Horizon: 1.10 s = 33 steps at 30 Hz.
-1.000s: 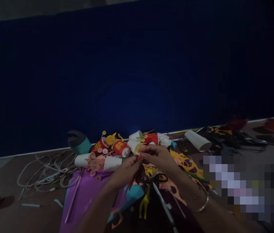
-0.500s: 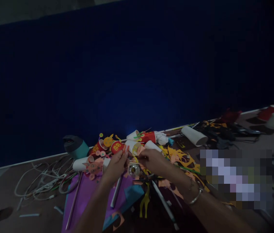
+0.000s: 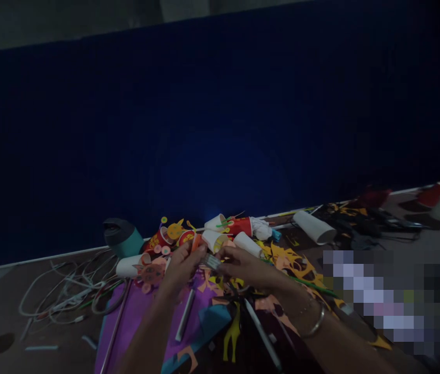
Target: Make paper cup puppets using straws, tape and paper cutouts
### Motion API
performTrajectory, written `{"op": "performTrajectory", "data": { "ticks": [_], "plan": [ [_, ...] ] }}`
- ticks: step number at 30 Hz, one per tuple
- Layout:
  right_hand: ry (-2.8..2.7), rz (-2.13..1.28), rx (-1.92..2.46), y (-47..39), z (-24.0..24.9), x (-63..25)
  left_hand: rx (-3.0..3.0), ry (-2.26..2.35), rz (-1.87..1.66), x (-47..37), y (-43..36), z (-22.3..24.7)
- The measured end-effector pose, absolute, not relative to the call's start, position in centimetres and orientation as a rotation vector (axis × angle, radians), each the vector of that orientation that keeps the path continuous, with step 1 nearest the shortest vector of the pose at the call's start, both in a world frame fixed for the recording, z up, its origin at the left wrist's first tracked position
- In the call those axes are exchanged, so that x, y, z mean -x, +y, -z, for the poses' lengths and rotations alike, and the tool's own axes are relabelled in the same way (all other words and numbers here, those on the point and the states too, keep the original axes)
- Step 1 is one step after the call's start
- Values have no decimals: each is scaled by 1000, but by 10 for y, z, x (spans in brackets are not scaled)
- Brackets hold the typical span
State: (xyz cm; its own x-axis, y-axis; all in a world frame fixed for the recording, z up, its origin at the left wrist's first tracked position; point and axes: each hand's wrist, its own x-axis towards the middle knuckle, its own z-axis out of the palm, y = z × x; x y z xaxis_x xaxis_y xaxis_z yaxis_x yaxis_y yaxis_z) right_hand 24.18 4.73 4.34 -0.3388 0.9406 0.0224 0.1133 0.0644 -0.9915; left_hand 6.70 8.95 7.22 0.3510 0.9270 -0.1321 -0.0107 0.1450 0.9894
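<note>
My left hand (image 3: 183, 267) is closed, pinching a small orange paper piece (image 3: 195, 242) that sticks up from its fingertips. Facing it, my right hand (image 3: 243, 266) has its fingers curled against a roll of clear tape (image 3: 211, 261), seen edge-on between both hands. Exactly how the fingers grip the roll is partly hidden. Just beyond lie white paper cups (image 3: 248, 244) and a red cup (image 3: 187, 238) with yellow marks. Below the hands are a purple sheet (image 3: 146, 322) and a yellow paper cutout (image 3: 231, 335). An orange animal-face cutout (image 3: 152, 273) rests left of my left hand.
A teal and dark bottle (image 3: 124, 239) lies behind tangled white cables (image 3: 58, 291) at left. Yellow paper scraps (image 3: 290, 259) and a larger white cup (image 3: 313, 227) lie to the right. A dark blue panel (image 3: 212, 130) rises along the table's far edge.
The tape roll has turned from face-on below the hands to edge-on between them. My right hand has shifted slightly and its fingers now meet the roll. The orange piece stays in my left hand.
</note>
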Motion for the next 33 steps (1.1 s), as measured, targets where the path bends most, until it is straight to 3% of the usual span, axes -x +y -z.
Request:
{"op": "performTrajectory", "data": {
  "ticks": [3,7,16,25,33],
  "plan": [
    [-1241,-1632,826,45,-54,-246,-1275,900,-807,-65,86,-78],
    [-1060,-1720,758,43,-61,-244,-1420,812,-793,-68,81,-79],
    [-1178,-1596,870,40,-68,-244,-1511,814,-867,-75,71,-85],
    [-1077,-1651,719,39,-71,-250,-926,761,-1038,-91,72,-59],
    [-1283,-1424,1100,43,-68,-250,-1455,820,-922,-82,74,-75]
  ]
}}
